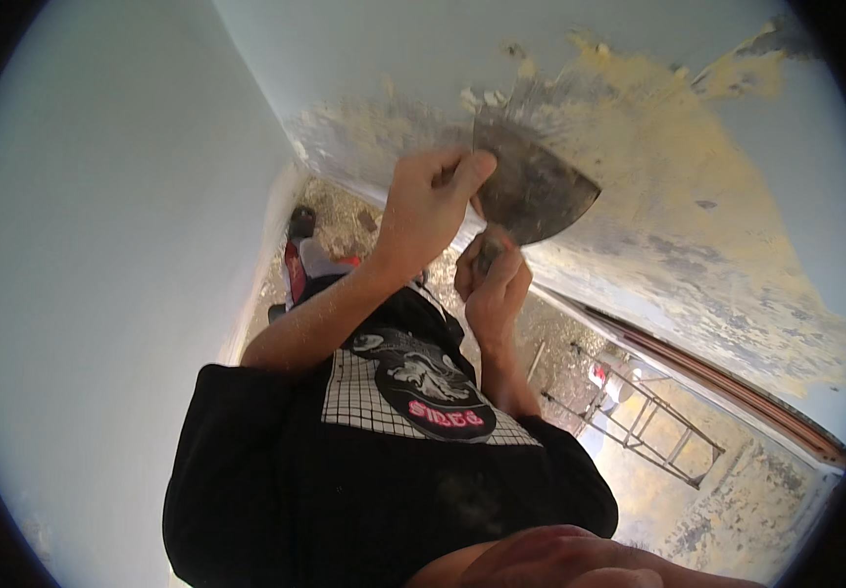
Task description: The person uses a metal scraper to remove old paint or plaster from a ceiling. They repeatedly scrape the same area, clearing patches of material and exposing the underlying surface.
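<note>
A wide, dirty steel scraper blade is in front of the wall, its curved edge facing right. My right hand is closed around the scraper's handle, which my fingers mostly cover. At the blade's left edge, my left hand pinches the metal between thumb and fingers. Behind the blade, the painted wall has pale blue paint stripped off in a broad patch, baring yellowish and grey plaster. Loose paint flakes stick out just above the blade. Contact between blade and wall cannot be made out.
A smooth pale blue wall rises close on my left and meets the scraped wall in a corner. Debris litters the floor. Lower right are a metal ladder-like frame, a white bucket and a brown frame rail.
</note>
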### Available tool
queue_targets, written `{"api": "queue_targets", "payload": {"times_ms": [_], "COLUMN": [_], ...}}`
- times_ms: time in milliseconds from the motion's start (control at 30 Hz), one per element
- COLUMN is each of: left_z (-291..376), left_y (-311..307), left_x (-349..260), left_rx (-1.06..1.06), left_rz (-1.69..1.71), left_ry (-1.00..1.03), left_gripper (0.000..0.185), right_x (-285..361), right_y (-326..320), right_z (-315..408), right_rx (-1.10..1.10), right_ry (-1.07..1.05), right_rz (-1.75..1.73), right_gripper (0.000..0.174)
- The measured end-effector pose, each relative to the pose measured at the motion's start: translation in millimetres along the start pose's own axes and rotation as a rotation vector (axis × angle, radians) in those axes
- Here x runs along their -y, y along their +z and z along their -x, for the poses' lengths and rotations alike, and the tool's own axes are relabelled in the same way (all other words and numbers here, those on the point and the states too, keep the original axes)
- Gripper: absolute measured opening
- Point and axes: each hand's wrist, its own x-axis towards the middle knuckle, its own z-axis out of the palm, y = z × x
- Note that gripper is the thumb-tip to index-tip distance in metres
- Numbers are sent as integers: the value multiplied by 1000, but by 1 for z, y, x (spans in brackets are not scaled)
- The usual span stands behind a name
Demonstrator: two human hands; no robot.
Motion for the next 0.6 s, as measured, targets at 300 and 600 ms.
{"api": "queue_targets", "payload": {"times_ms": [300, 600], "left_z": [0, -1], "left_y": [3, 1], "left_x": [-11, -22], "left_rx": [-40, 27], "left_rz": [38, -2], "left_ry": [63, 104], "left_gripper": [37, 30], "right_x": [3, 26], "right_y": [-2, 4], "right_z": [6, 16], "right_rx": [13, -65], "right_ry": [82, 209], "right_rz": [-52, -266], "right_gripper": [59, 62]}}
